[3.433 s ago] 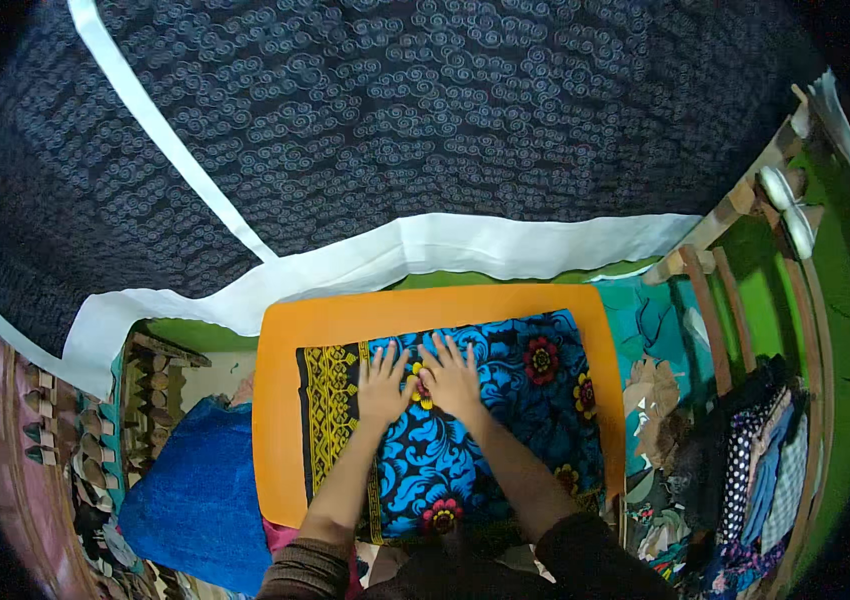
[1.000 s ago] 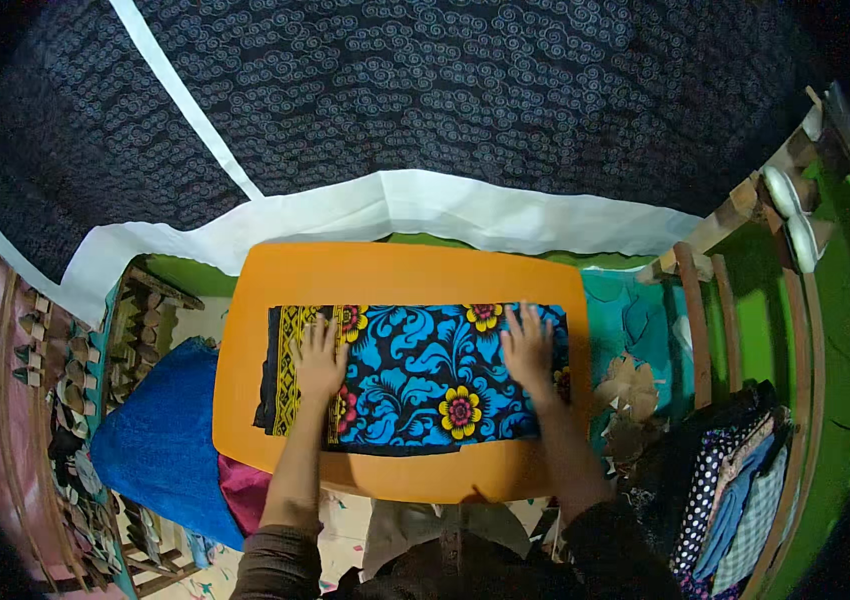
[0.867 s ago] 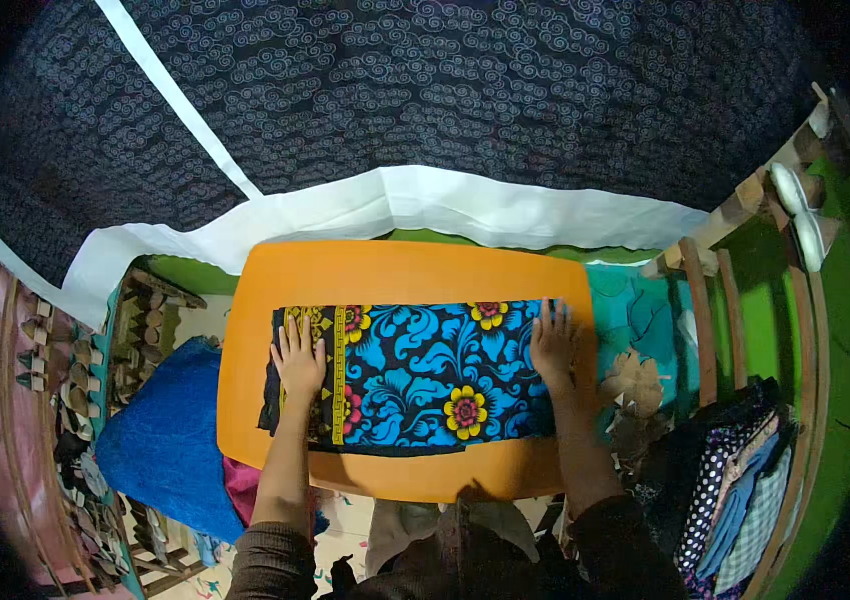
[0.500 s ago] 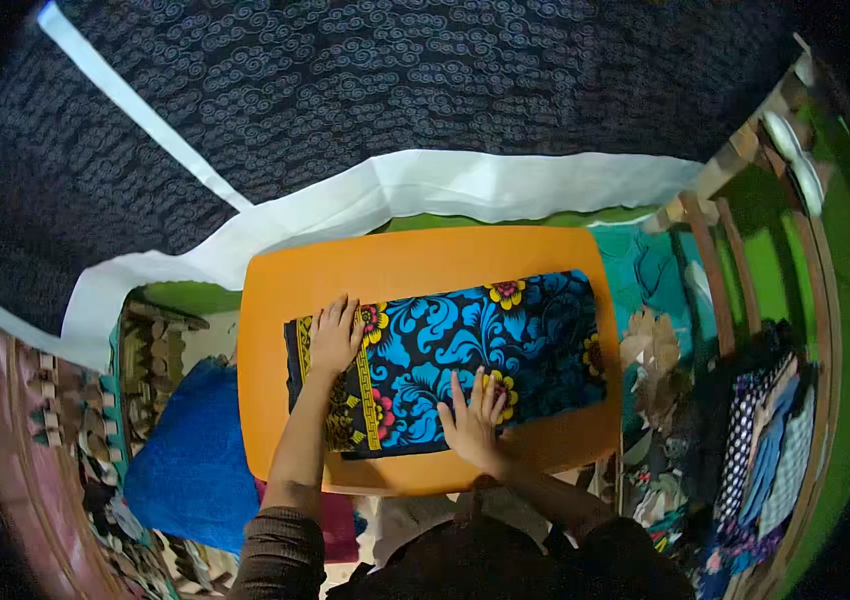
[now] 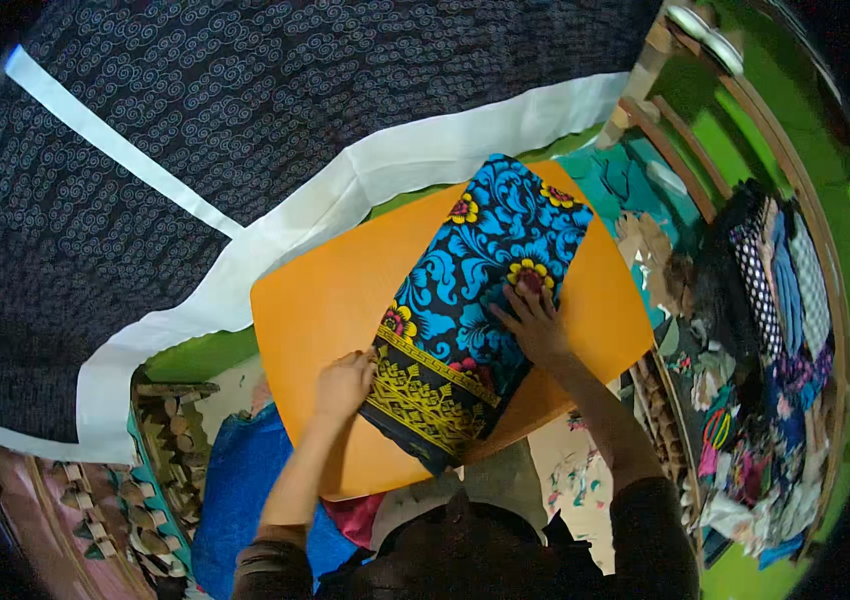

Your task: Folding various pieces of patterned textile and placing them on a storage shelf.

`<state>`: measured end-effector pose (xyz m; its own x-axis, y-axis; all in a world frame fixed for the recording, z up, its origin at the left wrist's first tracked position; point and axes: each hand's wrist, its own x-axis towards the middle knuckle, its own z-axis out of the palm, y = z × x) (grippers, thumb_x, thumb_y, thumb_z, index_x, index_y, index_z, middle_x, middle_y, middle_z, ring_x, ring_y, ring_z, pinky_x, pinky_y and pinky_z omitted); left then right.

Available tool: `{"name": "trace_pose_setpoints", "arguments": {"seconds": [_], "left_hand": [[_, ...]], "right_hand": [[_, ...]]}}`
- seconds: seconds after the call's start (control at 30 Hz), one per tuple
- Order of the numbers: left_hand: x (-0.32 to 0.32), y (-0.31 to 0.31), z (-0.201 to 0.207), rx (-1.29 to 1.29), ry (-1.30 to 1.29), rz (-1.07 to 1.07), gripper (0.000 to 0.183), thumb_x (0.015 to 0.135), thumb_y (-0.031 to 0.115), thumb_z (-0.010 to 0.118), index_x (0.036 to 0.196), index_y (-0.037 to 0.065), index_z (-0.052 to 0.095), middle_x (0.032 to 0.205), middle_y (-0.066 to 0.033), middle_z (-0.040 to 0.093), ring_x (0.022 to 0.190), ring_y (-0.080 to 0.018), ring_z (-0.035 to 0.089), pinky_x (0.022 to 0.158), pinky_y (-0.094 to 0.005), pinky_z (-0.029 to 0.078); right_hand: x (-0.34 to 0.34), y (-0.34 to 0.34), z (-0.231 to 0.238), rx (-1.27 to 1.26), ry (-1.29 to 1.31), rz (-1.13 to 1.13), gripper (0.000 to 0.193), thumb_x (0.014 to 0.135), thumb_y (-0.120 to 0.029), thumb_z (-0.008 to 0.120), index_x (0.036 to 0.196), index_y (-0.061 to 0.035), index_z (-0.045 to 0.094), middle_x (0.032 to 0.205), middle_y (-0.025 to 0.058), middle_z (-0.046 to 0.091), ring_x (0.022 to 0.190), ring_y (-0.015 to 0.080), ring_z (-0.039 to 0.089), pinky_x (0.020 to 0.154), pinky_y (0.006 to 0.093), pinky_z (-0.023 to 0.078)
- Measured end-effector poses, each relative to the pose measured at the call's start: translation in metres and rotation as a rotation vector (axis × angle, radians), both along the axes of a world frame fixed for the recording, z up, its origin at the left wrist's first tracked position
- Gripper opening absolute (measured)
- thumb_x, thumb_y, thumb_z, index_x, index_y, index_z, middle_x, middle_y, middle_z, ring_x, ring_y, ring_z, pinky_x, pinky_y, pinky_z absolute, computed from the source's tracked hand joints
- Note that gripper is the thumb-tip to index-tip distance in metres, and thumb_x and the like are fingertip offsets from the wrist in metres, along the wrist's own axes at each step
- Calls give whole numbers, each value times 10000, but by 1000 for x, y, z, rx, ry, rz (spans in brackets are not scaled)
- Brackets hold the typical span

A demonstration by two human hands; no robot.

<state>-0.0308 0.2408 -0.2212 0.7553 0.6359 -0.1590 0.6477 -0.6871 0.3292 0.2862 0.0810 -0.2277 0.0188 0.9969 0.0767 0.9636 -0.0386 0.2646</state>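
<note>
A folded patterned cloth (image 5: 455, 290), black with blue leaf scrolls, red and yellow flowers and a gold border, lies slantwise on an orange table (image 5: 330, 285). Its far end reaches over the table's far edge, and the gold-bordered end points toward me. My left hand (image 5: 345, 385) is at the cloth's left edge beside the border, fingers curled together on that edge. Spread fingers of my right hand (image 5: 537, 328) lie flat on the cloth near a large flower, by its right edge.
A black curtain (image 5: 285, 120) with a white hem hangs beyond the table. Blue fabric (image 5: 245, 490) lies at the lower left. On the right, hanging clothes (image 5: 780, 270) and a heap of clothes and scraps (image 5: 745, 440) stand beside a wooden rack. Scraps (image 5: 577, 480) dot the floor.
The cloth has turned from lying crosswise to slanting, its far end swung up and left. My left hand went from flat on the border to curled at the edge. The view has rotated too.
</note>
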Motion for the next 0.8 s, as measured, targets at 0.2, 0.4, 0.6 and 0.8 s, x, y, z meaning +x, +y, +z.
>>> {"name": "trace_pose_setpoints", "arguments": {"seconds": [0.2,0.4,0.6,0.8], "left_hand": [[-31,62,42,672,226,-501,491,819,170,455,1298,202,354,1282,-52,420,1087,-222,464,909,-383,378],[27,80,23,700,103,-886,521,816,178,441,1318,229,312,1356,-13,339,1194,-184,379,990,-363,311],[62,88,6,709,19,-1124,456,843,182,394,1297,184,349,1354,-5,355,1202,-154,385,1017,-327,289],[60,86,-1,684,71,-1105,446,847,173,384,1292,181,354,1366,-2,343,1248,-146,336,1049,-339,236]], "right_hand": [[-49,-71,-12,3,-179,61,552,798,-259,460,1331,-303,325,1406,66,277,1313,264,208,1009,533,214],[-100,-71,-11,38,154,236,507,810,-255,418,1308,-317,352,1374,69,331,1282,246,280,1008,513,226],[-87,-63,-3,-138,440,451,488,834,-241,403,1303,-350,319,1377,72,309,1268,253,296,1032,478,218],[-72,-58,-3,-61,304,422,464,844,-219,397,1288,-343,342,1359,83,331,1232,259,353,1009,460,284]]}}
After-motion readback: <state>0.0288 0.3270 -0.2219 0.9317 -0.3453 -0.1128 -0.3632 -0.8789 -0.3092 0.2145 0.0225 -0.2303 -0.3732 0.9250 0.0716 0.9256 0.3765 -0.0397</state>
